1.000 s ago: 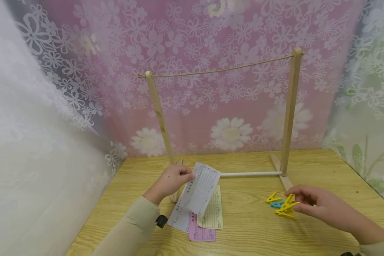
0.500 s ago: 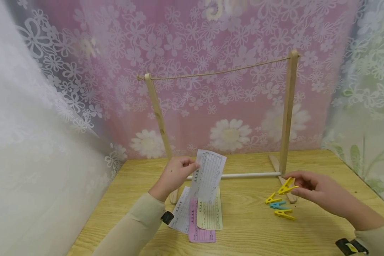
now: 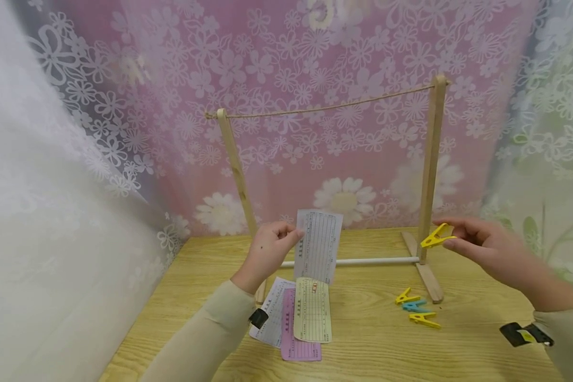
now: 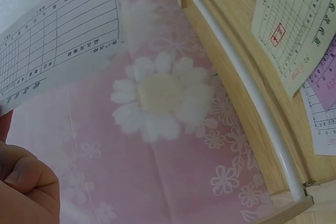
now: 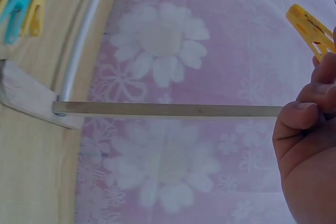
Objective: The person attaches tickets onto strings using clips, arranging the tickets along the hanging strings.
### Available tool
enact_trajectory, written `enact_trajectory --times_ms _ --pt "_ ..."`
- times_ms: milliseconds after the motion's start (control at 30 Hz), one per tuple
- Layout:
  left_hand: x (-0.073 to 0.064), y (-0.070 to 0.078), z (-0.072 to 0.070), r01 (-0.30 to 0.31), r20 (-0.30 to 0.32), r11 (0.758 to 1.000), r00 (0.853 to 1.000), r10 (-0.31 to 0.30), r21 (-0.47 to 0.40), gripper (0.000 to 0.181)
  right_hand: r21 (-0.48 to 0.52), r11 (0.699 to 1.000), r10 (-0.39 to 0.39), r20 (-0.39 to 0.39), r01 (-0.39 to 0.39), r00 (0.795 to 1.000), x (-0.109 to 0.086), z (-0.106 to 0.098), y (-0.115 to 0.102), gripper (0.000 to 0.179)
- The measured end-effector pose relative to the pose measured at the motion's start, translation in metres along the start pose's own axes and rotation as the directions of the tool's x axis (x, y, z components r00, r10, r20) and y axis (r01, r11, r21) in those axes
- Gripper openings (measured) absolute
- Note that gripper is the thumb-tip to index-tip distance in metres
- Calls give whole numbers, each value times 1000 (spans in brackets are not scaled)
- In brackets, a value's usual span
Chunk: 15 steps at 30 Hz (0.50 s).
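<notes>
My left hand [image 3: 273, 249] pinches a white printed slip [image 3: 318, 245] by its left edge, holding it up in front of the stand's white rod. In the left wrist view the same slip [image 4: 63, 30] spreads across the upper left above the curled fingers. Over at the right, my right hand [image 3: 489, 249] pinches a yellow clothespin [image 3: 436, 236] by its handles, close beside the right post. The right wrist view shows that clothespin [image 5: 311, 30] pointing up and left from the fingertips. Below the raised slip lie a yellow slip [image 3: 312, 313], a pink slip [image 3: 302, 350] and another white slip [image 3: 272, 313], overlapping.
Two wooden posts [image 3: 432, 170] carry a twine line [image 3: 329, 107] across the top, with a white rod [image 3: 377, 261] joining them low down. On the wood-grain table [image 3: 363, 339] lie two yellow clothespins [image 3: 425, 319] and a blue one [image 3: 415, 306]. A floral curtain hangs behind.
The left hand has raised the white slip up and slightly right, off the pile. The right hand has lifted one yellow clothespin away from the others, up toward the right post.
</notes>
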<state>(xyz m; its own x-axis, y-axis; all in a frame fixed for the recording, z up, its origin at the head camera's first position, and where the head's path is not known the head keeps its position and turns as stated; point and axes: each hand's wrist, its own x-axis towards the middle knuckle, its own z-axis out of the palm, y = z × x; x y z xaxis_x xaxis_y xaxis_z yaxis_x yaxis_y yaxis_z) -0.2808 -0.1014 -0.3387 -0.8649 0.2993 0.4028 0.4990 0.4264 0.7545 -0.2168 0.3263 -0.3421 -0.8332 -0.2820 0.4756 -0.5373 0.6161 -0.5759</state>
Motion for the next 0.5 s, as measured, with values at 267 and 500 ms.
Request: enact_trajectory --times_ms 267,500 --pt "9 11 5 -21 -38 1000 999 20 -23 26 -43 998 38 -128 -44 991 25 -21 -20 43" --pt "18 21 9 -52 -30 999 998 52 1 27 -119 988 74 -155 -93 985 43 -43 -36 40"
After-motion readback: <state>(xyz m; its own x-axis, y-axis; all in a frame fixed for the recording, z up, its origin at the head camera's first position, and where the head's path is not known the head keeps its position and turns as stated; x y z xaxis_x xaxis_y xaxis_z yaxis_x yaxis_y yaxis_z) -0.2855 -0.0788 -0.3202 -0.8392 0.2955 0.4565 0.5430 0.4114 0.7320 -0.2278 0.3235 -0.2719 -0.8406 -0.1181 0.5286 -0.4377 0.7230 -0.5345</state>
